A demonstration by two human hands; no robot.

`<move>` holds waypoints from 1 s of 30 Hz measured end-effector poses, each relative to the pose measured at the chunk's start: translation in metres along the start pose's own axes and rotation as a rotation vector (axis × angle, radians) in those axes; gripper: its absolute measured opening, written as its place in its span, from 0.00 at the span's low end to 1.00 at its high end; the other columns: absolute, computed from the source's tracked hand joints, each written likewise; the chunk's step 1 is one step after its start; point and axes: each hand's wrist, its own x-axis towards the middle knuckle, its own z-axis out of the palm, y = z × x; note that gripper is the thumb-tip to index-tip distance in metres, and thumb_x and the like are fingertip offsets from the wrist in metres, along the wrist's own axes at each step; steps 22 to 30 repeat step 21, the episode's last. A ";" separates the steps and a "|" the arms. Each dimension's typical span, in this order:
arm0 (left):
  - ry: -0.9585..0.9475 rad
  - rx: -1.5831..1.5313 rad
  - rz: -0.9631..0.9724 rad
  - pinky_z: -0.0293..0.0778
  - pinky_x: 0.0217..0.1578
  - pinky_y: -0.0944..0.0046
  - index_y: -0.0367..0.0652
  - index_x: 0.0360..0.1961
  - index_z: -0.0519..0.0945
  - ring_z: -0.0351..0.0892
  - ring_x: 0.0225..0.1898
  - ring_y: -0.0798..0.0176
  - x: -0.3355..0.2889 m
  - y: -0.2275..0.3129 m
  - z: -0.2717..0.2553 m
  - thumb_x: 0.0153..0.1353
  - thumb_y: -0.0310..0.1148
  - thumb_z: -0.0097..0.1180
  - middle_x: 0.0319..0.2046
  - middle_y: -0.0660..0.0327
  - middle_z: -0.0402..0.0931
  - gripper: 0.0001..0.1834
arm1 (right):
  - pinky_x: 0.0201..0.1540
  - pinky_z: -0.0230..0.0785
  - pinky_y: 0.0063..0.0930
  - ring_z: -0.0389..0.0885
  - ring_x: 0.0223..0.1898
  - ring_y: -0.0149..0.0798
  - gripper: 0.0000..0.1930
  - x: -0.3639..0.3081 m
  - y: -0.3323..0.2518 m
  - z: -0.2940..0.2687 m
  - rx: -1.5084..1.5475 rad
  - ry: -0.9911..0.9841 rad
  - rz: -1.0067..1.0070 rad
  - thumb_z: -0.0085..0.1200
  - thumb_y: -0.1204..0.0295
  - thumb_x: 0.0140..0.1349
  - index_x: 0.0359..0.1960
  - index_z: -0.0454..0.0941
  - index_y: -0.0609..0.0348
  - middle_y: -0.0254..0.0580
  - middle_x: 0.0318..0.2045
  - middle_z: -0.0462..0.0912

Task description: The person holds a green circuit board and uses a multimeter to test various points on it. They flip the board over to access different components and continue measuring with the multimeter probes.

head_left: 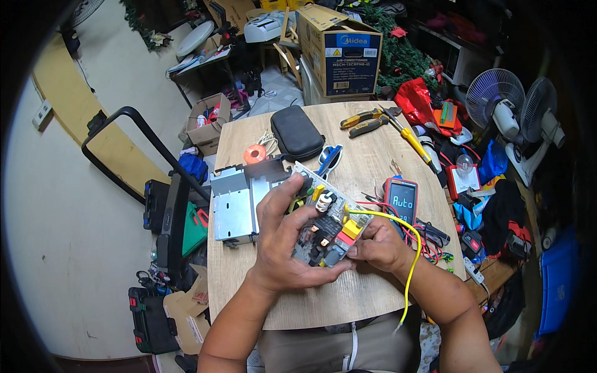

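Above the near half of the table, a circuit board [323,233] is held tilted, its component side facing me. My left hand [283,239] grips it along the left and lower edges, thumb and fingers wrapped round it. My right hand [380,245] pinches the board's lower right corner; some of its fingers are hidden behind the board. A yellow wire [418,248] runs from the board's upper right and hangs over my right wrist. Just beyond my right hand lies a red multimeter [401,198] with a lit screen and red and black leads. A grey metal casing [236,208] sits left of the board.
On the wooden table [373,149] lie a black zip case [297,132], an orange roll [254,153], sunglasses [330,160], pliers [368,122] and a yellow-handled screwdriver [418,148]. Two fans [495,102] and cluttered tools stand to the right. A black trolley handle [134,112] rises at left.
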 end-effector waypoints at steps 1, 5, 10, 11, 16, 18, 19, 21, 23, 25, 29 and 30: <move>0.000 0.037 0.015 0.68 0.67 0.46 0.41 0.51 0.77 0.69 0.68 0.39 0.000 0.001 0.000 0.32 0.55 0.87 0.71 0.40 0.61 0.48 | 0.38 0.75 0.25 0.82 0.39 0.30 0.26 0.000 0.000 0.000 0.002 0.000 -0.001 0.56 0.76 0.64 0.66 0.70 0.60 0.40 0.47 0.84; 0.036 0.117 0.090 0.71 0.64 0.46 0.43 0.51 0.74 0.69 0.67 0.40 0.000 0.005 0.001 0.32 0.57 0.87 0.70 0.41 0.62 0.48 | 0.48 0.76 0.25 0.82 0.51 0.30 0.29 0.002 -0.006 -0.003 -0.107 -0.029 -0.058 0.55 0.73 0.65 0.69 0.69 0.63 0.39 0.53 0.83; 0.059 0.129 0.092 0.71 0.65 0.45 0.44 0.51 0.73 0.69 0.67 0.40 -0.003 0.006 0.004 0.33 0.58 0.87 0.68 0.41 0.63 0.49 | 0.56 0.75 0.27 0.80 0.57 0.31 0.31 0.002 -0.009 0.001 -0.161 -0.033 -0.095 0.59 0.71 0.66 0.71 0.68 0.66 0.40 0.57 0.81; 0.064 0.129 0.096 0.71 0.65 0.46 0.44 0.51 0.73 0.69 0.67 0.40 -0.003 0.005 0.004 0.33 0.58 0.87 0.68 0.41 0.63 0.49 | 0.56 0.74 0.28 0.80 0.57 0.31 0.32 0.003 -0.009 0.001 -0.164 -0.031 -0.099 0.59 0.70 0.66 0.71 0.67 0.66 0.40 0.58 0.81; 0.075 0.066 0.090 0.70 0.67 0.46 0.45 0.51 0.73 0.67 0.69 0.39 -0.003 0.003 0.005 0.33 0.58 0.86 0.69 0.40 0.62 0.49 | 0.63 0.71 0.30 0.79 0.60 0.32 0.33 0.002 -0.012 0.003 -0.171 -0.019 -0.099 0.59 0.70 0.66 0.72 0.66 0.66 0.41 0.59 0.80; 0.055 0.097 0.086 0.69 0.67 0.46 0.45 0.52 0.73 0.67 0.69 0.39 -0.003 0.004 0.003 0.33 0.58 0.86 0.69 0.40 0.61 0.50 | 0.65 0.69 0.31 0.79 0.61 0.33 0.33 -0.001 -0.013 0.003 -0.135 -0.018 -0.043 0.59 0.70 0.66 0.72 0.65 0.65 0.42 0.60 0.80; 0.044 0.105 0.081 0.69 0.67 0.46 0.45 0.53 0.73 0.67 0.69 0.39 -0.003 0.005 0.003 0.33 0.58 0.86 0.70 0.39 0.61 0.50 | 0.65 0.69 0.30 0.78 0.61 0.33 0.34 -0.001 -0.012 0.001 -0.124 -0.035 -0.045 0.59 0.70 0.66 0.73 0.65 0.65 0.42 0.61 0.79; 0.021 0.136 0.092 0.68 0.68 0.45 0.44 0.56 0.72 0.67 0.69 0.39 -0.002 0.006 0.002 0.34 0.59 0.86 0.70 0.39 0.60 0.51 | 0.65 0.69 0.30 0.77 0.62 0.33 0.34 0.001 -0.009 -0.003 -0.105 -0.065 -0.043 0.60 0.69 0.67 0.74 0.64 0.63 0.43 0.63 0.78; 0.021 0.136 0.092 0.68 0.68 0.45 0.44 0.56 0.72 0.67 0.69 0.39 -0.002 0.006 0.002 0.34 0.59 0.86 0.70 0.39 0.60 0.51 | 0.65 0.69 0.30 0.77 0.62 0.33 0.34 0.001 -0.009 -0.003 -0.105 -0.065 -0.043 0.60 0.69 0.67 0.74 0.64 0.63 0.43 0.63 0.78; 0.021 0.136 0.092 0.68 0.68 0.45 0.44 0.56 0.72 0.67 0.69 0.39 -0.002 0.006 0.002 0.34 0.59 0.86 0.70 0.39 0.60 0.51 | 0.65 0.69 0.30 0.77 0.62 0.33 0.34 0.001 -0.009 -0.003 -0.105 -0.065 -0.043 0.60 0.69 0.67 0.74 0.64 0.63 0.43 0.63 0.78; 0.021 0.136 0.092 0.68 0.68 0.45 0.44 0.56 0.72 0.67 0.69 0.39 -0.002 0.006 0.002 0.34 0.59 0.86 0.70 0.39 0.60 0.51 | 0.65 0.69 0.30 0.77 0.62 0.33 0.34 0.001 -0.009 -0.003 -0.105 -0.065 -0.043 0.60 0.69 0.67 0.74 0.64 0.63 0.43 0.63 0.78; 0.021 0.136 0.092 0.68 0.68 0.45 0.44 0.56 0.72 0.67 0.69 0.39 -0.002 0.006 0.002 0.34 0.59 0.86 0.70 0.39 0.60 0.51 | 0.65 0.69 0.30 0.77 0.62 0.33 0.34 0.001 -0.009 -0.003 -0.105 -0.065 -0.043 0.60 0.69 0.67 0.74 0.64 0.63 0.43 0.63 0.78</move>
